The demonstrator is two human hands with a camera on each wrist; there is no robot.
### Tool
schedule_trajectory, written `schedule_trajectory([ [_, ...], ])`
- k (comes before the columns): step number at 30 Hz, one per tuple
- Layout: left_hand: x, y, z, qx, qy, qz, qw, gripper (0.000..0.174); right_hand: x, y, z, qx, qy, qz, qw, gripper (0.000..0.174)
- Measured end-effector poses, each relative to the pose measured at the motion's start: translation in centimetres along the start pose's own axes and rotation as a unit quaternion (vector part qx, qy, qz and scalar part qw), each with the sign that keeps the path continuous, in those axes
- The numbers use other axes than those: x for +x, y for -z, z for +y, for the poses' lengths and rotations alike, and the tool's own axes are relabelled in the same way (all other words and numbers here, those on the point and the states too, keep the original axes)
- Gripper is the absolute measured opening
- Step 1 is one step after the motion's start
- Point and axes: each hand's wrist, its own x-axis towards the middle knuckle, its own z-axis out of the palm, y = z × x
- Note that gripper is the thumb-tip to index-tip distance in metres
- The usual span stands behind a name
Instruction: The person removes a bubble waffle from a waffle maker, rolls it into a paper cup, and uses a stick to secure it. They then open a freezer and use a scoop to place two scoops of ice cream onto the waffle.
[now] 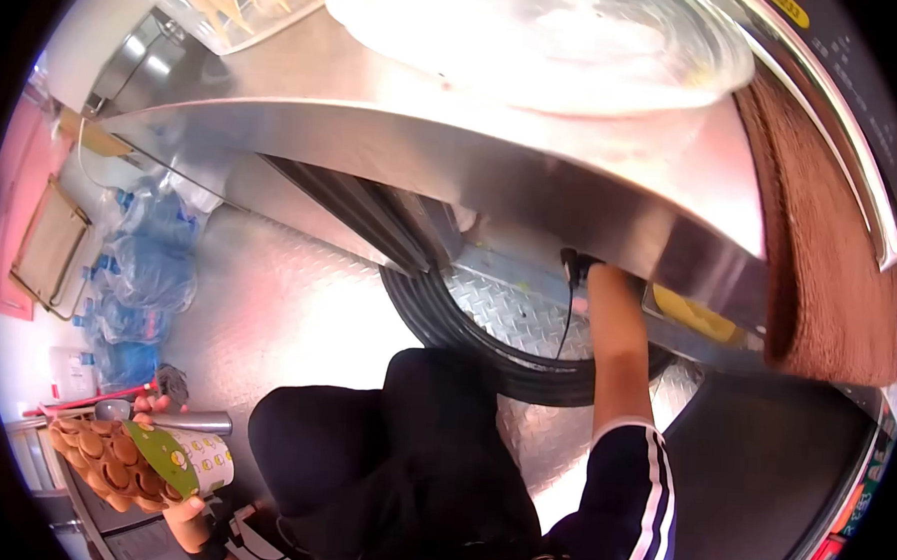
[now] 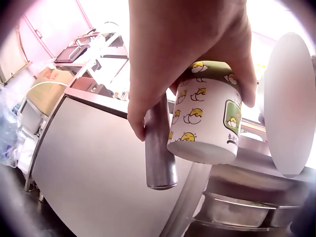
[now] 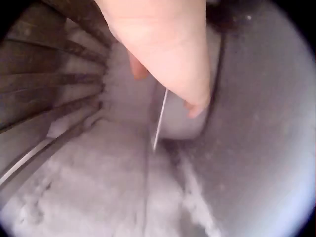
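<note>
In the head view my left hand (image 1: pixel 186 522), low on the left, grips a green and white paper cup (image 1: pixel 208 462) holding a brown bubble waffle (image 1: pixel 105 462). The same hand holds a metal scoop's handle (image 1: pixel 200 422) alongside. The left wrist view has the hand (image 2: pixel 192 42) around the cup (image 2: pixel 205 121) and the metal handle (image 2: pixel 159 153). My right forearm (image 1: pixel 621 338) reaches beneath the steel counter (image 1: pixel 434 144), whose edge partly hides the hand. In the right wrist view, a thin pale strip (image 3: pixel 160 118) shows below the right hand (image 3: pixel 165 47); its grip is unclear.
Black coiled hose (image 1: pixel 446 345) lies on the metal floor under the counter. Wrapped water bottles (image 1: pixel 149 267) stand at the left. On the counter are a clear plastic-covered container (image 1: pixel 559 45) and a tray of wooden sticks (image 1: pixel 235 5). A brown towel (image 1: pixel 830 247) hangs at the right.
</note>
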Motion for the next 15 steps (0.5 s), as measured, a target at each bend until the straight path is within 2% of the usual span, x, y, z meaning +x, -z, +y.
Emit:
schedule_trajectory([
  [4,-0.9,-2.7,1.6,-0.017,0.056,0.092,0.994,0.051,2.9,-4.4,-1.1,0.010,0.051,-0.022,0.998,0.020],
  [7,-0.6,-6.8,5.5,0.027,0.106,0.104,0.989,0.051,3.4,-5.3,-1.6,0.005,0.074,-0.019,0.997,0.017],
  [9,1.0,-7.8,6.5,0.038,0.077,0.101,0.991,0.063,2.7,-6.0,-1.2,-0.007,0.089,-0.002,0.996,0.016],
  [11,2.7,-7.9,6.4,0.016,0.004,0.082,0.997,0.075,1.7,-5.4,-1.1,-0.013,0.096,0.000,0.995,0.014],
  [15,4.8,-10.3,6.0,-0.046,-0.049,-0.007,0.998,0.101,-2.7,-5.1,0.9,-0.044,0.122,0.042,0.991,0.011],
])
